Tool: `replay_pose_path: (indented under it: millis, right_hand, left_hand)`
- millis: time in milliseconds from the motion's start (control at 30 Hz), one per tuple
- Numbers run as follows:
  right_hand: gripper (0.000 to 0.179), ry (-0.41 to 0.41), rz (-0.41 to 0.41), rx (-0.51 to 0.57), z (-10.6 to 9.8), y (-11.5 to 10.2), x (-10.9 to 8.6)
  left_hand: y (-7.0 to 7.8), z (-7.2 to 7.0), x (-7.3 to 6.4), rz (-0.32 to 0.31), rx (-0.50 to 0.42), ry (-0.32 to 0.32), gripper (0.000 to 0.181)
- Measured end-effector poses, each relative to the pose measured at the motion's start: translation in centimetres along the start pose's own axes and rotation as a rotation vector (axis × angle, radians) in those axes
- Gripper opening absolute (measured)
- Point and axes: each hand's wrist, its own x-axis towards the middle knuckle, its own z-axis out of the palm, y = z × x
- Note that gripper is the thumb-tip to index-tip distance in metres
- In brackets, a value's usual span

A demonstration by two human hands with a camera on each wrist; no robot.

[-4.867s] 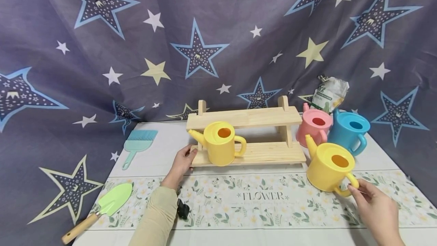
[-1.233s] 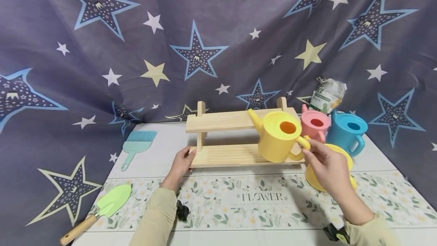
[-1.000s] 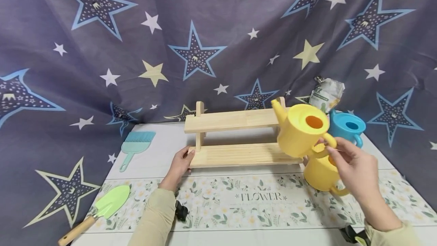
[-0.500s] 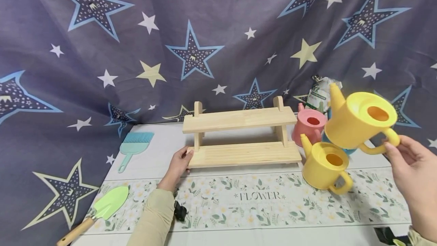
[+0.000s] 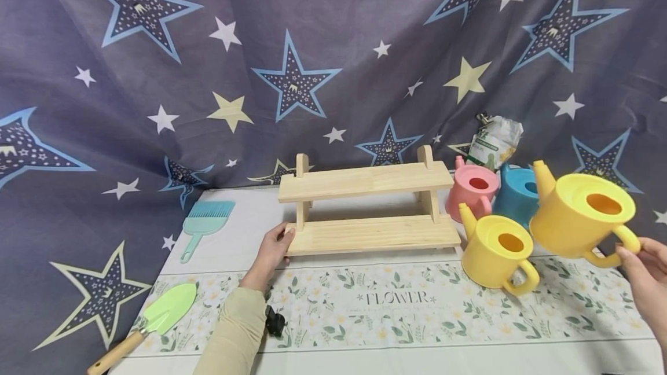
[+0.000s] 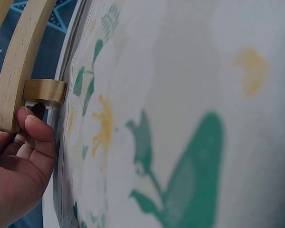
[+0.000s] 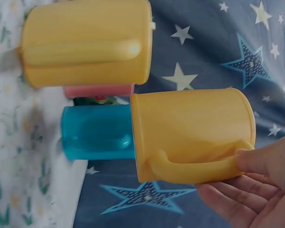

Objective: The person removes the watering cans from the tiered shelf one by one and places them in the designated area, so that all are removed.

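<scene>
My right hand (image 5: 648,274) holds a yellow watering can (image 5: 581,213) by its handle at the far right, raised above the table. The right wrist view shows the thumb and fingers around the handle of that watering can (image 7: 194,128). A second yellow watering can (image 5: 490,253) stands on the table just left of it. At the left end of a two-tier wooden shelf stand (image 5: 372,236), my left hand (image 5: 271,250) grips the lower board. In the left wrist view, thumb and fingers pinch the wooden board's end (image 6: 12,104). Both boards are bare.
Behind the yellow cans stand a pink watering can (image 5: 471,192) and a partly hidden blue one (image 5: 513,195), with a white bag (image 5: 495,142) behind them. A teal brush (image 5: 204,224) and a green trowel (image 5: 169,308) lie left. A starry curtain (image 5: 333,10) hangs behind.
The yellow watering can on the lower board was lifted off by my right hand and carried right, past the second yellow can, then lowered somewhat. My left hand stays on the shelf stand.
</scene>
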Motion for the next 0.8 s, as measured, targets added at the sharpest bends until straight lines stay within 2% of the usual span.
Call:
replay_pose_path:
  millis: [67,133,200,267,300,367,433,500,800]
  right_hand:
    - [0.02,-0.035,0.023,-0.049,-0.1,-0.1,-0.3]
    - [0.021,-0.075,0.067,-0.09,-0.1,0.9,-0.4]
    - [0.015,-0.094,0.062,-0.075,0.2,4.4,-0.5]
    - [0.022,-0.125,0.045,-0.049,0.5,8.3,-0.8]
    - [0.022,-0.141,0.055,-0.043,0.6,8.8,-1.0]
    - [0.018,-0.16,0.06,-0.044,0.7,8.2,-1.4]
    - [0.014,-0.199,0.121,-0.097,0.6,5.5,-1.8]
    - [0.021,-0.232,0.194,-0.154,0.5,2.4,-2.1]
    - [0.035,-0.399,0.352,-0.294,0.8,2.9,-2.0]
  left_hand:
    - [0.0,0.0,0.0,0.003,-0.001,0.001,0.056]
    - [0.0,-0.1,0.0,0.006,-0.001,0.002,0.056]
    - [-0.1,-0.1,0.0,0.008,-0.002,0.002,0.057]
    - [-0.1,-0.1,0.0,0.012,-0.001,0.003,0.056]
    - [-0.2,-0.1,0.0,0.014,-0.001,0.003,0.056]
    - [-0.2,-0.1,-0.1,0.017,-0.002,0.001,0.056]
    - [-0.2,-0.1,-0.1,0.019,-0.003,0.003,0.055]
    - [-0.2,-0.1,-0.1,0.015,-0.001,0.004,0.056]
    - [0.0,-0.1,0.0,0.003,-0.001,-0.002,0.056]
